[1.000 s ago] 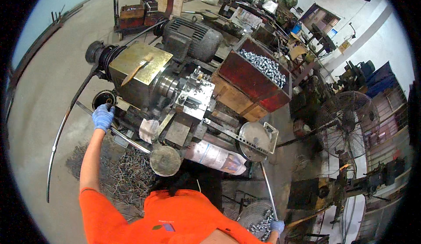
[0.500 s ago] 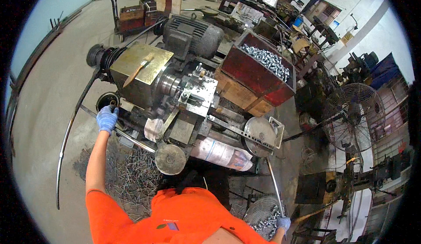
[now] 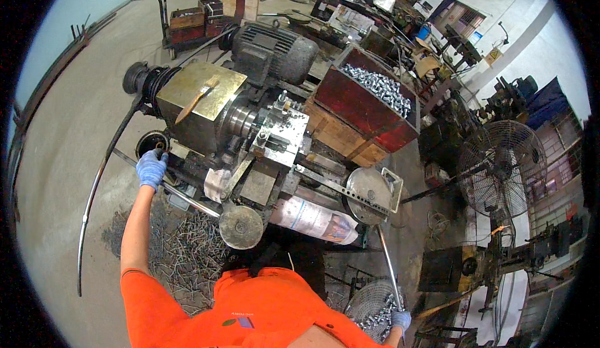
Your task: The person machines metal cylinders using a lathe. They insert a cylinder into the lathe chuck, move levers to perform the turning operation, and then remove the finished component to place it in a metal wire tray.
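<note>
Metal lever [image 3: 387,257]: a bright rod in the lower right of the frame, sloping down from beside a round metal plate [image 3: 370,193].
Right hand [image 3: 400,319]: blue-gloved, at the lower right edge, fingers wrapped around the lever's lower end.
Left hand [image 3: 151,169]: blue-gloved, left of centre, fingers curled around a dark knob [image 3: 159,152] in front of a dark ring.
Good handling: a firm, even hold on lever and knob together would likely serve best, with gloves well clear of the bright spindle [image 3: 240,121] at centre.
Machine top: a brass-coloured cover [image 3: 219,80], upper left of centre, with a brush [image 3: 193,105] lying across it.
Bins: a red box [image 3: 350,105] of shiny metal pieces, upper right of centre; a mesh basket [image 3: 367,293] holding more, lower right.
Room: a grey workshop floor [image 3: 59,160] at left, thin scrap [image 3: 190,248] heaped lower left, a caged fan [image 3: 502,168] at right.
</note>
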A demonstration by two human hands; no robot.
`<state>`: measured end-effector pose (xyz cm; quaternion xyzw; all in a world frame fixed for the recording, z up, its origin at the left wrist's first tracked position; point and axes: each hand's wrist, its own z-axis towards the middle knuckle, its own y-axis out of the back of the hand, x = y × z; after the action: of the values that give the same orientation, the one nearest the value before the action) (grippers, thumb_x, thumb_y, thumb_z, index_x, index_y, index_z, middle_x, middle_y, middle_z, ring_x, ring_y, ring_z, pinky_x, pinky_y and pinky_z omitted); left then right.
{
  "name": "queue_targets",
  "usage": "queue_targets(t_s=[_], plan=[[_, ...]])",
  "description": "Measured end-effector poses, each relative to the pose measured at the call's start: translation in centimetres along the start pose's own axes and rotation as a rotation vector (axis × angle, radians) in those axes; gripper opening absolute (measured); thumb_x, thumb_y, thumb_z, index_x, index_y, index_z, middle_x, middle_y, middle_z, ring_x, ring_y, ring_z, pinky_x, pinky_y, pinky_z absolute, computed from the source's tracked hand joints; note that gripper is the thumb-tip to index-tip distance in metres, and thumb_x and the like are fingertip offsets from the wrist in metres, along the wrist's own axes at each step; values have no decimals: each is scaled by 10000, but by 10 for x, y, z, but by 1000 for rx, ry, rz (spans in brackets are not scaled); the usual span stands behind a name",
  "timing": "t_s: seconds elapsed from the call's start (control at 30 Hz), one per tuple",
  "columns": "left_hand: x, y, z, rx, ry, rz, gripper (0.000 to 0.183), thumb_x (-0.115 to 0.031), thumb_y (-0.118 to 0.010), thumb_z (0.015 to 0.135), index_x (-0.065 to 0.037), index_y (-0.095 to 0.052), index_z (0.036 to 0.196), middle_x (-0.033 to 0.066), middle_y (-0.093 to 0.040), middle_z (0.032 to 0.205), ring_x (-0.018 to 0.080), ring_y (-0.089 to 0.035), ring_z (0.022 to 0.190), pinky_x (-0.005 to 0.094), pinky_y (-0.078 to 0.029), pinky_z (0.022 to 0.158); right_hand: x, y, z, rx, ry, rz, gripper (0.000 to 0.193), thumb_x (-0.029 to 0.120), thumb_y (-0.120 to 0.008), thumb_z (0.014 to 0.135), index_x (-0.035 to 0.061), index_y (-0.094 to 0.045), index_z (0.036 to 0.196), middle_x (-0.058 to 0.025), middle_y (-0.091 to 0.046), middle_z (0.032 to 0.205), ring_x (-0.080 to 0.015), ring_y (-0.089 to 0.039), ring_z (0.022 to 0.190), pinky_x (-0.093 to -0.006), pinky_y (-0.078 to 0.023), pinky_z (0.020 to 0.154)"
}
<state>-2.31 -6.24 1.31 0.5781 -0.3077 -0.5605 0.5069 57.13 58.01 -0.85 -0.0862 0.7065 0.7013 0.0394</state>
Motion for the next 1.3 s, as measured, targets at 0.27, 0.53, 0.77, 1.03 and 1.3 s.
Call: queue_targets(t_s=[0.27, 0.53, 0.77, 1.03, 1.3], plan=[[8, -5, 2, -19, 5, 10, 293, -347, -606, 785, -110, -670, 945, 145, -647, 910, 310, -610, 869, 404, -477, 761, 9, 11, -13, -3, -22, 41, 358, 288, -655, 640, -17, -645, 827, -239, -632, 889, -364, -617, 877, -404, -492, 768], [8, -7, 2, -23, -9, -9, 300, -343, -602, 789, -104, -666, 958, 151, -643, 921, 314, -608, 873, 406, -475, 762, -2, -2, -8, -35, -15, 60, 380, 325, -674, 641, -5, -646, 827, -234, -634, 885, -360, -616, 884, -406, -494, 765], [0, 1, 1, 18, 3, -5, 298, -344, -596, 792, -104, -667, 952, 150, -641, 904, 317, -604, 868, 410, -473, 758, 0, 12, -21, -27, 31, 95, 424, 350, -687, 641, -15, -652, 853, -252, -626, 873, -373, -619, 853, -427, -490, 747], [14, -13, 5, 7, -27, -13, 294, -348, -598, 789, -118, -670, 957, 137, -646, 886, 307, -613, 840, 409, -478, 734, 18, 33, -36, 29, 41, 38, 366, 367, -638, 701, 37, -657, 859, -242, -621, 854, -399, -606, 820, -474, -486, 722], [10, -15, 5, 39, 1, -55, 288, -356, -596, 799, -136, -675, 967, 124, -657, 915, 300, -624, 842, 389, -481, 733, 4, 24, -27, 121, 46, 37, 433, 328, -639, 698, 61, -619, 1038, -237, -607, 983, -389, -579, 941, -424, -471, 795]])
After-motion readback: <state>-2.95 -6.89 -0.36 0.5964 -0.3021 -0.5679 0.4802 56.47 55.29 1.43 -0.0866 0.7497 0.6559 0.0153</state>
